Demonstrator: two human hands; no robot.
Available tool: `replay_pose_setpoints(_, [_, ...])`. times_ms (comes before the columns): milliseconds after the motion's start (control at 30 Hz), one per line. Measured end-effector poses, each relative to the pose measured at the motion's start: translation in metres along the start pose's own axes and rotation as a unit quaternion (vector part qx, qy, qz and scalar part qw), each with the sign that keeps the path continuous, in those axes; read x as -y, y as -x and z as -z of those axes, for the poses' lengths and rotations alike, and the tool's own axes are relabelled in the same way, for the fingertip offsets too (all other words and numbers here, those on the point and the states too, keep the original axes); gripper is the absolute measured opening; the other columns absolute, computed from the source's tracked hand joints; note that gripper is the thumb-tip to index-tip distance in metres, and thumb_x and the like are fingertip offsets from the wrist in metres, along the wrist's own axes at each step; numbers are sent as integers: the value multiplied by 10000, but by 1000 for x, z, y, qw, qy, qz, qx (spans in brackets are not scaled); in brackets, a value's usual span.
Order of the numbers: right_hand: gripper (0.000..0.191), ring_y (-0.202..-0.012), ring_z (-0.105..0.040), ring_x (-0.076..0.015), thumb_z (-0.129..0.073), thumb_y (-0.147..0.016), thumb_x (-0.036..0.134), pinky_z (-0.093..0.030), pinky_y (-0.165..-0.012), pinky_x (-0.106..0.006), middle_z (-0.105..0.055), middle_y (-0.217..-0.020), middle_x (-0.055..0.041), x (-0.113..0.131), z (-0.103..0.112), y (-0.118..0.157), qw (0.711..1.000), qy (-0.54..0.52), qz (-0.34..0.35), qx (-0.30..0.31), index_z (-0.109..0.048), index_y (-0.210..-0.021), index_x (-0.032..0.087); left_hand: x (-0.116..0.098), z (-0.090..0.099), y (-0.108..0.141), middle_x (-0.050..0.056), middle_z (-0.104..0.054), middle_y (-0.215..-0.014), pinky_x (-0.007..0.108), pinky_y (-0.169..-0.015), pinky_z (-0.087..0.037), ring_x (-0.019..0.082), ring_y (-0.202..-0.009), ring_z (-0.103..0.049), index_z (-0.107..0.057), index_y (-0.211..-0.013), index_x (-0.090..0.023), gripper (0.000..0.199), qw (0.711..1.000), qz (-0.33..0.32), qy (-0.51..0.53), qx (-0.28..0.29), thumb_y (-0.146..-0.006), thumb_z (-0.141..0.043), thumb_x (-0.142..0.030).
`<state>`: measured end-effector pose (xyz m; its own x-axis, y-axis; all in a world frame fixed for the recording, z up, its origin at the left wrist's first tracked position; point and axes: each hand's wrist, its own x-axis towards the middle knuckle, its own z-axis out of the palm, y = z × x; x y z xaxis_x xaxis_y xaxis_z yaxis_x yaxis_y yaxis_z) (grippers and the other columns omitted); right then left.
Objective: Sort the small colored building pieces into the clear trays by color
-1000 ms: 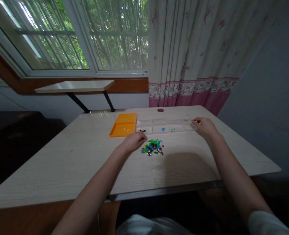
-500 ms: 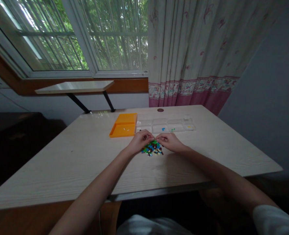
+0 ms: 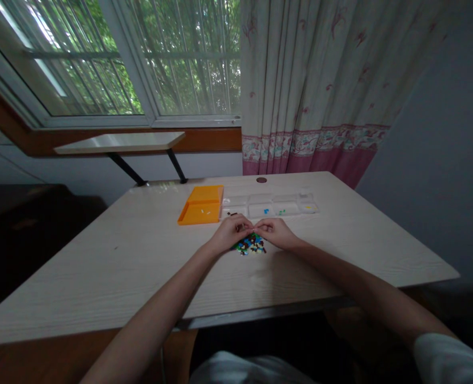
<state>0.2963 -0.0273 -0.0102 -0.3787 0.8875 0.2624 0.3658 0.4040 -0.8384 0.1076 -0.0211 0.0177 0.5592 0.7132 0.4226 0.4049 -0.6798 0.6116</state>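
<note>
Small blue, green, brown and cream pieces lie in a pile [image 3: 252, 244] on the table. Over the pile's left and far side is my left hand [image 3: 233, 232], thumb and fingers pinched together. My right hand [image 3: 275, 232] is pinched too, at the pile's far right, its fingertips meeting those of the left. Whatever sits between the fingertips is too small to make out. Beyond the hands, a clear compartment tray [image 3: 261, 199] holds a few brown, blue, green and yellow pieces in separate sections. An open orange case [image 3: 199, 220] with a few whitish pieces inside stands left of the tray.
The pale wooden table [image 3: 148, 277] carries a round brown disc [image 3: 261, 180] near its back edge. A raised shelf [image 3: 120, 141] on black legs stands at the back left. Behind the table are a window and a curtain [image 3: 312, 106].
My left hand has moved slightly nearer and now covers more of the pile. Its fingertips have closed up to the right hand's. Brown pieces in the tray's left section show more clearly.
</note>
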Motion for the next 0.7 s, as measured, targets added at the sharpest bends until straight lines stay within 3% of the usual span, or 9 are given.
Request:
replay_pose_setpoints(400, [338,-486,-353,-69,-537,-753,426,-255,-456,-185,-435,-509,36,4,1,0,1000,13,6,1,-666,-783,116,-4,4,0,34,-571,-735,222,-618,-384,117,-693,-505,-647,-801,-145,159,1000,-20,2,9,-785,-570,-284])
replay_pose_setpoints(533, [342,-477,-351,-67,-525,-764,426,-253,-452,-184,-429,-509,38,9,5,2,1000,14,-4,12,-658,-793,112,-2,3,0,31,-570,-740,215,-590,-369,107,-664,-493,-637,-786,-144,160,998,12,63,-25,-768,-584,-293])
replay_pose_setpoints(700, [320,-476,-365,-60,-607,-701,438,-263,-457,-177,-428,-521,50,23,19,11,988,67,29,138,-650,-787,133,-1,2,-4,-17,-505,-596,190,-475,-310,67,-506,-419,-586,-703,-131,234,956,95,249,-122,-660,-674,-343])
